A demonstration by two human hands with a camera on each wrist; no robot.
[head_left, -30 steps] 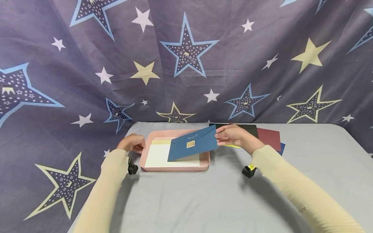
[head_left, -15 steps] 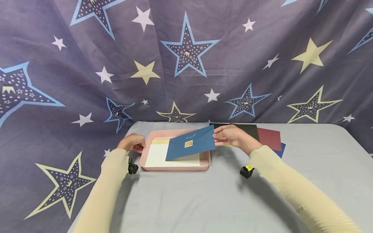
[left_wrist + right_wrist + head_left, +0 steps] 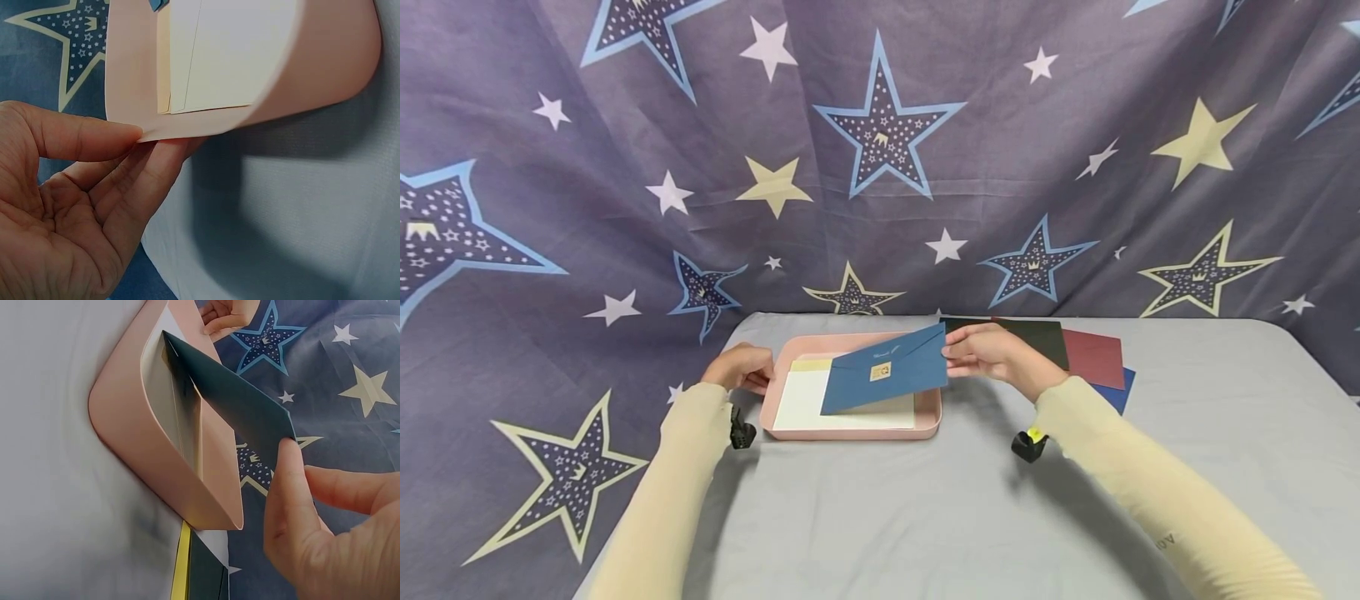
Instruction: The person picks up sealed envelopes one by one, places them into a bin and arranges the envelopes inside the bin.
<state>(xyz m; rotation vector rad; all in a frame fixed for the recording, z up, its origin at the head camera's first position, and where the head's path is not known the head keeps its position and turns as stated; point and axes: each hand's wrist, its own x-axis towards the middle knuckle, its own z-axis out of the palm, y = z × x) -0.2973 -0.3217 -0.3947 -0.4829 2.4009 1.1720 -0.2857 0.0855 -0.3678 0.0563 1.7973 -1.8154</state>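
Observation:
In the head view a blue envelope [image 3: 891, 367] with a small pale sticker tilts over a pink tray [image 3: 850, 435]. My right hand [image 3: 992, 357] pinches its right edge between thumb and fingers, and in the right wrist view the envelope's far end dips inside the tray wall. White envelopes [image 3: 801, 400] lie flat in the tray, with a cream one [image 3: 164, 75] showing along their edge in the left wrist view. At the tray's left end my left hand [image 3: 94, 187] pinches the rim, thumb on top and fingers beneath.
Right of the tray, behind my right hand, lie a black envelope [image 3: 1037, 340], a dark red one [image 3: 1093, 357] and a blue one [image 3: 1116, 393], overlapping. A yellow edge [image 3: 181, 562] shows there too. A star-patterned curtain [image 3: 880, 250] hangs behind the grey-covered table [image 3: 925, 517].
My right hand has moved slightly left, bringing the blue envelope further over the tray. The left hand and the tray have stayed in place.

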